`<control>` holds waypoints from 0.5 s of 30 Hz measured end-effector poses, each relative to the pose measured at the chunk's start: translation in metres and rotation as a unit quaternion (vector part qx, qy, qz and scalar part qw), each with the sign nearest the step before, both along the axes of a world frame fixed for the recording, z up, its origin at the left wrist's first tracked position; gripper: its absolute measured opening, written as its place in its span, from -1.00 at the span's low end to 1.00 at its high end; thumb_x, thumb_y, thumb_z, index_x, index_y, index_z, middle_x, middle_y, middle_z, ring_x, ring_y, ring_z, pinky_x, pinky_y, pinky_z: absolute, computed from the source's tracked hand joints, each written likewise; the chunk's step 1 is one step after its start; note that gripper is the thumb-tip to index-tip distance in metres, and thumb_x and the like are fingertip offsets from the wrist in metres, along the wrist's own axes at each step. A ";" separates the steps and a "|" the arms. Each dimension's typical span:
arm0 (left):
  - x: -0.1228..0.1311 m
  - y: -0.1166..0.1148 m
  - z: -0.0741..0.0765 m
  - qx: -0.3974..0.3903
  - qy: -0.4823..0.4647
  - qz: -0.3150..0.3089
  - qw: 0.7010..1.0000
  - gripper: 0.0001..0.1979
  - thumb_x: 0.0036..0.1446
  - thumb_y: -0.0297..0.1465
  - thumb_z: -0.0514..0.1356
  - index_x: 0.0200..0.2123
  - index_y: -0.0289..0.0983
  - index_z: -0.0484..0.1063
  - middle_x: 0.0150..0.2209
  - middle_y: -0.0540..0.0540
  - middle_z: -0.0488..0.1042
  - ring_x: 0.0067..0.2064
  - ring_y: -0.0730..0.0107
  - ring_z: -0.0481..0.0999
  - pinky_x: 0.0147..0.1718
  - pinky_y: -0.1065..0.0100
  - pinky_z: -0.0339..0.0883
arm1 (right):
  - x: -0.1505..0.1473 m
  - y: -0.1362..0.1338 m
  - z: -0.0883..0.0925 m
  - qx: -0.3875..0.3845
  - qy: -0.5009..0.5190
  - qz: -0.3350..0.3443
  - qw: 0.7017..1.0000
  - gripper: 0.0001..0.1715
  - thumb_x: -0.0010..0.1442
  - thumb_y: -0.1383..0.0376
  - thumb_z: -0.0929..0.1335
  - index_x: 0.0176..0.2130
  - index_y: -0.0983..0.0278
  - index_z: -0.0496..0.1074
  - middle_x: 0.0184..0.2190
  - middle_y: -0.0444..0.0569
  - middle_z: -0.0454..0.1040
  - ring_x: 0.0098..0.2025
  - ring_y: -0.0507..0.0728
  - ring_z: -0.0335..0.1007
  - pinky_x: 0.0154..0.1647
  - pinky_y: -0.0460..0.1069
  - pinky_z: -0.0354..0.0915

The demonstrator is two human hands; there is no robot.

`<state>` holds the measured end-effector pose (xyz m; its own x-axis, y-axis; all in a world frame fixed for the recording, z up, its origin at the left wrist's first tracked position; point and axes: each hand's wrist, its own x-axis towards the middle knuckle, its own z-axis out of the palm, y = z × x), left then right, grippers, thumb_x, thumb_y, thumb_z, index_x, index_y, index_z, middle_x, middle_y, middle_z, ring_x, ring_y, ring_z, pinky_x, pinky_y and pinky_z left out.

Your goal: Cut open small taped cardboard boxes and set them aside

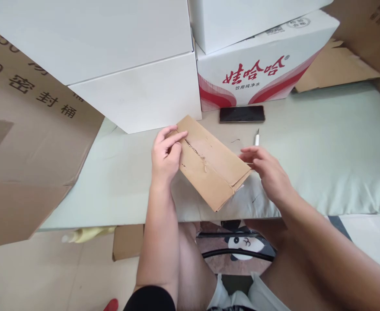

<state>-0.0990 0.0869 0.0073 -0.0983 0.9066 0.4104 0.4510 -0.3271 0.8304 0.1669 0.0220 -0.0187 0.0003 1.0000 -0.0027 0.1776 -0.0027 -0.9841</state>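
Observation:
A small brown cardboard box [205, 162] lies at an angle on the light green cloth. Its upper face has a torn, rough seam, and a flap edge shows at the right end. My left hand [167, 151] grips the box's left end, with fingers on top of it. Beside the right corner is my right hand [269, 170], its fingers loosely curved and apart. Those fingertips are at the box's edge; whether they touch it I cannot tell. Just beyond the right hand, a white pen-like craft knife [257, 139] lies with its thin tip pointing away.
A black phone [242, 114] lies against a white and red water carton [257, 77]. White boxes [141, 95] are stacked at the back. A large brown carton [34, 129] stands at the left, and cardboard [342, 69] lies back right. The green cloth [339, 142] covers the table.

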 end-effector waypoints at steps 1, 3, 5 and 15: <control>0.000 0.000 -0.001 0.000 -0.002 0.004 1.000 -0.67 0.11 -0.46 0.19 -0.19 -0.05 0.72 0.11 -0.06 0.52 0.23 0.12 0.43 0.29 0.05 0.34 | 0.003 0.003 -0.002 -0.053 -0.022 0.022 0.998 -0.65 0.29 0.22 0.21 -0.06 0.15 0.50 -0.10 -0.01 0.62 -0.04 0.20 0.56 -0.06 0.13 0.48; 0.000 0.000 -0.002 0.003 -0.006 0.007 1.000 -0.64 0.08 -0.48 0.17 -0.20 -0.04 0.72 0.10 -0.05 0.53 0.23 0.12 0.42 0.27 0.06 0.36 | 0.005 0.004 -0.002 -0.117 -0.056 0.078 0.988 -0.61 0.35 0.13 0.19 -0.06 0.16 0.53 -0.08 0.01 0.62 -0.08 0.20 0.56 -0.17 0.10 0.51; 0.001 0.001 -0.002 0.008 -0.013 0.010 1.000 -0.64 0.06 -0.49 0.16 -0.22 -0.03 0.72 0.09 -0.05 0.53 0.22 0.11 0.43 0.27 0.04 0.36 | 0.006 0.001 0.000 -0.148 -0.069 0.101 0.981 -0.47 0.41 -0.02 0.14 0.03 0.16 0.51 -0.06 0.05 0.61 -0.10 0.20 0.56 -0.26 0.08 0.51; -0.009 0.005 -0.004 0.008 -0.081 0.037 0.996 -0.70 0.12 -0.37 0.14 -0.25 -0.09 0.70 0.07 -0.06 0.50 0.23 0.11 0.41 0.25 0.11 0.34 | 0.009 0.004 -0.002 -0.223 0.041 0.123 0.966 -0.33 0.29 -0.21 0.16 0.00 0.22 0.41 -0.34 0.00 0.57 -0.35 0.15 0.52 -0.32 0.05 0.43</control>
<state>-0.1084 0.0915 0.0029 -0.2310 0.8878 0.3981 0.3355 -0.3114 0.8891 0.1763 0.0257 -0.0207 -0.2558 0.8694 -0.4227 0.1488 -0.3966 -0.9058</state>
